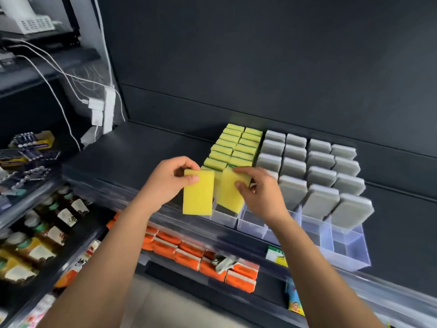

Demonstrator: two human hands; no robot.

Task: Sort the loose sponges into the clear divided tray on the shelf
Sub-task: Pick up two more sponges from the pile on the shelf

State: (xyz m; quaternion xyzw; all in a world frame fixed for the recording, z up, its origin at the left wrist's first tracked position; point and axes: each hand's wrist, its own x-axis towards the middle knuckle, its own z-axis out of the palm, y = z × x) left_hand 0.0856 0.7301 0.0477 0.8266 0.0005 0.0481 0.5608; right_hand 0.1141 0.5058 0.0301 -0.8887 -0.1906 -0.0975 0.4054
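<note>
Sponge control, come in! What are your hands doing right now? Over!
Left hand holding one yellow sponge. Right hand setting another yellow sponge into the clear tray, yellow side. Grey sponges fill the right rows. Nothing blocking.

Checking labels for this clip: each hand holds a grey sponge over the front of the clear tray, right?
Not quite. The head view shows the left hand and right hand each holding a yellow sponge, not grey, over the clear tray front.
</note>
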